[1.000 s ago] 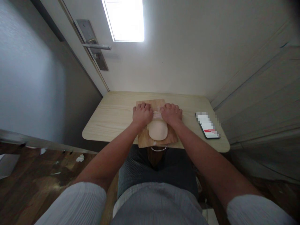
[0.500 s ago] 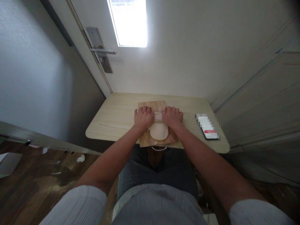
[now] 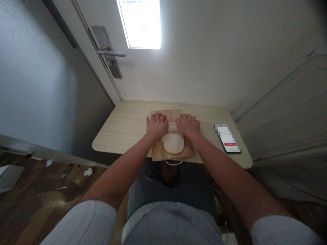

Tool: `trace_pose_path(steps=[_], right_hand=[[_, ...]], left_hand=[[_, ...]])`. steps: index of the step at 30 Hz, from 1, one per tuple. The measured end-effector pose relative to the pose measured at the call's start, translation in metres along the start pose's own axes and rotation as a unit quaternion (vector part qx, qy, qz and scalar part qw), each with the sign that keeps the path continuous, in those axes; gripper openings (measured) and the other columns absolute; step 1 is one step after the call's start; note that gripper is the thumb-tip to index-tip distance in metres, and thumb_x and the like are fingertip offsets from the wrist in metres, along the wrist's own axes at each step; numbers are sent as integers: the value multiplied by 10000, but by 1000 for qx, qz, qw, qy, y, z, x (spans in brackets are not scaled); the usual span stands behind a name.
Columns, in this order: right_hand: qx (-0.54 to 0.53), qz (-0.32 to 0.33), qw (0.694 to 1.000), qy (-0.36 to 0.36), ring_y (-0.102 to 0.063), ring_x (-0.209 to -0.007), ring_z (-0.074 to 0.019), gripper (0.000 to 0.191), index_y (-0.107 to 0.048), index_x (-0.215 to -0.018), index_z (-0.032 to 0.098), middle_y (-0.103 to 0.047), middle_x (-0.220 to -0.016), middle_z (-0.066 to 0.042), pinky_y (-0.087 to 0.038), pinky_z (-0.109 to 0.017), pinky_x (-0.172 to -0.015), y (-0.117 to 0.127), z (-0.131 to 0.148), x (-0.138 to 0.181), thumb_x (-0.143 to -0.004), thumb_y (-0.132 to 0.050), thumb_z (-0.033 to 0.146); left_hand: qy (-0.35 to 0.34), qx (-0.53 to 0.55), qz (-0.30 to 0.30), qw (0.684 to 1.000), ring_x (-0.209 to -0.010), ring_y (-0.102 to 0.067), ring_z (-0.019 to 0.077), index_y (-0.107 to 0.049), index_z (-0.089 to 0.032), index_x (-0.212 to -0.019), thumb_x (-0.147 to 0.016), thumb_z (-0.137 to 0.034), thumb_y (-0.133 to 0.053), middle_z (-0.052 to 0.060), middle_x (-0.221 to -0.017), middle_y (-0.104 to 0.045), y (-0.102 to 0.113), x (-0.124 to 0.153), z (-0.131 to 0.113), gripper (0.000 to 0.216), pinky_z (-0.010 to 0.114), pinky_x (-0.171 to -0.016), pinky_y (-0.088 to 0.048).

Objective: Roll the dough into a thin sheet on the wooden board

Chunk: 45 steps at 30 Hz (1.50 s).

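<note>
A pale round of dough [image 3: 173,143] lies on a brown wooden board [image 3: 159,153] on a light wooden table [image 3: 122,129]. A pale rolling pin [image 3: 172,126] lies across the dough's far edge. My left hand [image 3: 156,125] presses on the pin's left end with fingers curled over it. My right hand [image 3: 188,124] presses on its right end the same way. Most of the pin is hidden under my hands.
A smartphone [image 3: 228,139] with a lit screen lies on the table's right side. A white door with a metal lever handle [image 3: 111,53] stands behind the table. Paper scraps [image 3: 87,172] lie on the dark wooden floor at left. My knees sit under the table's near edge.
My hands and the rolling pin have stayed over the dough's far edge, shifting only slightly. The view has moved a little.
</note>
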State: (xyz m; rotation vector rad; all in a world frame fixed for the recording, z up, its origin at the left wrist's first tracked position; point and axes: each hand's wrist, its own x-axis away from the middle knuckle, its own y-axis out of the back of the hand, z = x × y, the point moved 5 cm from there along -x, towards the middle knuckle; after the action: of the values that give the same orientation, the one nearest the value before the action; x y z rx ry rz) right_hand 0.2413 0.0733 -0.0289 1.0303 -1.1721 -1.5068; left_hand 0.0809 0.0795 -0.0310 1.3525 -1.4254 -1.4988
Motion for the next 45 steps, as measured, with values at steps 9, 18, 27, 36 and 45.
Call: trace_pose_path(steps=[9, 18, 27, 36, 45], right_hand=[[2, 21, 1000, -1, -500, -1296, -359, 564, -545, -1420, 210, -550, -1450, -167, -370, -582, -1067, -2, 0, -11, -1004, -352, 537], [-4, 40, 999, -12, -481, -1321, -364, 566, -534, -1428, 214, -532, -1468, -170, -357, -597, -1075, -3, 2, -22, -1001, -355, 540], [4, 29, 1000, 0, -508, -1297, -379, 561, -547, -1404, 192, -555, -1431, -189, -383, -606, -1055, -7, 3, -36, -1002, -369, 540], [2, 8, 1000, 7, -536, -1248, -382, 521, -566, -1337, 145, -581, -1357, -213, -426, -581, -1015, -10, 5, -56, -1010, -371, 500], [-2, 0, 1000, 14, -525, -1241, -377, 554, -556, -1356, 135, -572, -1361, -223, -411, -567, -1026, -11, 10, -70, -1014, -360, 525]], left_hand=[[-4, 13, 11, 1000, -1335, -465, 317, -580, -262, -1302, -1026, -378, -304, 104, -1441, -555, -5, -10, 4, 408, 633, -1129, -313], [-6, 21, 29, 999, -1341, -451, 324, -569, -264, -1318, -1018, -383, -317, 109, -1448, -544, -10, -22, 8, 410, 635, -1112, -318], [4, 24, 32, 999, -1298, -484, 339, -569, -247, -1323, -1015, -388, -327, 115, -1416, -565, -12, -36, 12, 417, 599, -1082, -350], [0, 12, 11, 1000, -1244, -518, 328, -606, -210, -1240, -1029, -359, -292, 138, -1322, -615, -13, -52, 15, 406, 562, -1087, -346], [26, 16, 18, 999, -1242, -517, 317, -601, -209, -1249, -1028, -331, -301, 150, -1298, -622, -16, -65, 19, 392, 519, -1085, -336]])
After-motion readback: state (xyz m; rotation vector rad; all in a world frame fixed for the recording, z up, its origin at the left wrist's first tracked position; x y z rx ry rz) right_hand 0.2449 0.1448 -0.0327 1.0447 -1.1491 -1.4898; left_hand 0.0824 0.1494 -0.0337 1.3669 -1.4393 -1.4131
